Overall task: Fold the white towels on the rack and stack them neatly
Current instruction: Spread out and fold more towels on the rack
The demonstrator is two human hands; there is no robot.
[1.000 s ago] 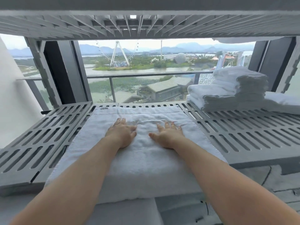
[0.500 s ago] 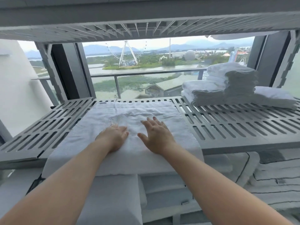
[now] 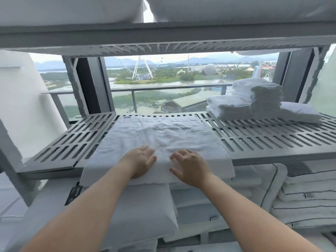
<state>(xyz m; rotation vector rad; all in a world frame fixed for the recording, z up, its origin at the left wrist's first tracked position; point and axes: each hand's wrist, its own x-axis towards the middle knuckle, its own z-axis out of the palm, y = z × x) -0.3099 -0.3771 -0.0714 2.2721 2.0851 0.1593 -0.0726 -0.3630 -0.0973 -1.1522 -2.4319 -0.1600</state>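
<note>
On the slotted shelf, centre: your white towel [image 3: 158, 135] lies spread flat on the grey rack shelf [image 3: 263, 140], and its near edge hangs over the front lip.
Hidden: your palms cover part of the near strip. You cannot tell how many layers the towel has. A small dark tag [image 3: 127, 117] at the far left corner is too small to read.
Change: half a second ago your hands lay nearer the towel's middle. Both now sit back at its near edge, and the view has tipped up to take in the shelf above.
Towel's look: plain white terry with a hemmed band along the far edge and shallow wrinkles across the middle.
Left hand [image 3: 140, 160]: lies flat on the towel with fingers straight and close together.
Right hand [image 3: 189, 166]: rests on the near edge just beside the left, thumb spread. The fingers are slightly bent and their tips are blurred.
Stack of folded towels [image 3: 254, 100]: stands at the shelf's far right, well apart from your towel. It has a tall pile, a lower pile in front and a flat piece to the right.
Below: a lower pillow [image 3: 141, 206] sits under the hanging edge, and white bedding [image 3: 305, 197] with dark piping lies to the right.
Above: upper pillows [image 3: 72, 10] are cut off by the top edge.
Beyond: a railing [image 3: 163, 87] and a Ferris wheel [image 3: 140, 70].
</note>
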